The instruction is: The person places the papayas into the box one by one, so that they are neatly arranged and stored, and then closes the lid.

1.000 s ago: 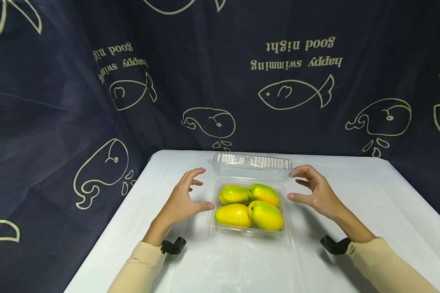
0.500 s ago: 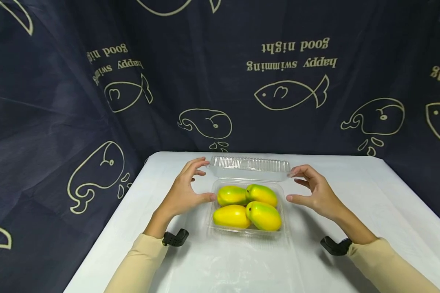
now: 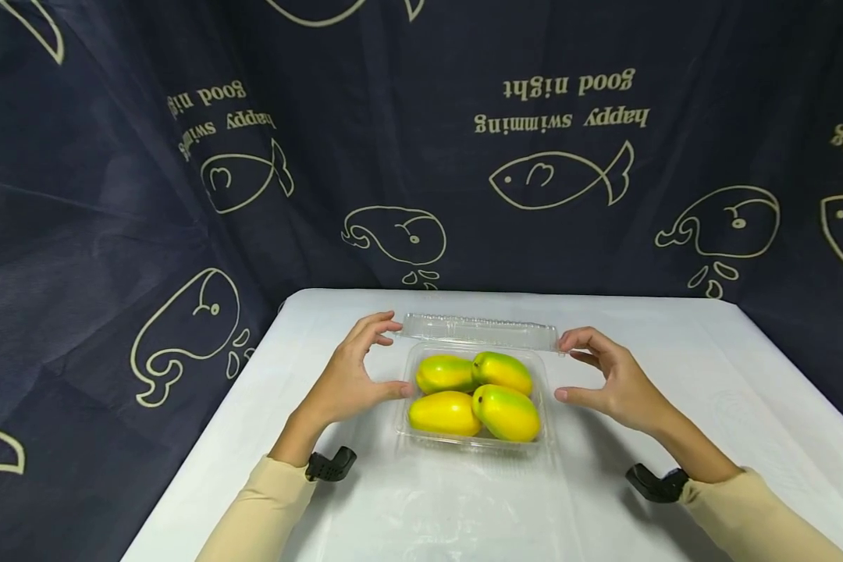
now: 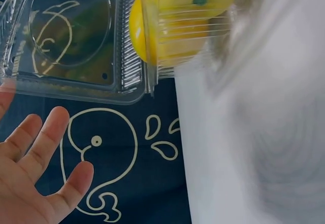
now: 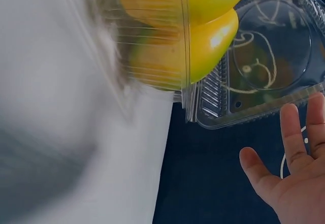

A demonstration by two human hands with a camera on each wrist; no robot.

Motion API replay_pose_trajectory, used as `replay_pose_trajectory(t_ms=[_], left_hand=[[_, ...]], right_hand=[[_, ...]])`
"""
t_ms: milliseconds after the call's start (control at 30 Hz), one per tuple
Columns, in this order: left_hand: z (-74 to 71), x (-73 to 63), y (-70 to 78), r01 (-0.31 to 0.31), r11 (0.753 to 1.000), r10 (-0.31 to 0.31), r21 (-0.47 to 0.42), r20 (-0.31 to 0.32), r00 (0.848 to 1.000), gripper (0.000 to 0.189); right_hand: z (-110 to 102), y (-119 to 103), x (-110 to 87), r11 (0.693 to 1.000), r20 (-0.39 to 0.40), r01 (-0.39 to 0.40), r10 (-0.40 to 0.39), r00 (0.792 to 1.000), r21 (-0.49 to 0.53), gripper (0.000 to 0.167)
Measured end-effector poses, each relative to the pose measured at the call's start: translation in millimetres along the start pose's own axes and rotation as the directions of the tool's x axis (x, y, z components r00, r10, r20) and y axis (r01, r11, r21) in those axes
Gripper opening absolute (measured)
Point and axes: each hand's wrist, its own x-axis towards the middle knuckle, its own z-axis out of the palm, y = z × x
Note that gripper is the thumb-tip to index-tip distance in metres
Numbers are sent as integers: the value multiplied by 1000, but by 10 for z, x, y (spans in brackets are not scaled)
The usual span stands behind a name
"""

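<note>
A clear plastic clamshell box point(image 3: 472, 443) rests on the white table with its hinged lid point(image 3: 479, 332) swung up at the far side. Several yellow-green mangoes point(image 3: 507, 412) fill the base. My left hand point(image 3: 347, 378) is at the box's left, fingertips right at the lid's left end and thumb by the base's rim. On the opposite side, my right hand point(image 3: 618, 382) has its fingertips at the lid's right end, its thumb apart from the fingers. Both wrist views show spread fingers by the edge of the lid point(image 4: 71, 46), with nothing gripped.
The white table point(image 3: 435, 515) reaches out in front of the box and to both sides. Behind it hangs a dark blue curtain point(image 3: 393, 117) with whale and fish drawings. Each wrist wears a black camera point(image 3: 332, 465).
In the head view the lid's top edge has come down and the lid looks narrower. My right hand has shifted slightly down and right; the left rose a little, then lowered. The mangoes stay put.
</note>
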Motion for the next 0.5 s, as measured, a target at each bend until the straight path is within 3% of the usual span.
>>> replay_pose_trajectory(t_ms=[500], left_hand=[[57, -167, -50, 19, 1000, -20, 11, 32, 999, 79]], right_hand=[[14, -24, -103, 999, 26, 29, -28, 999, -41, 49]])
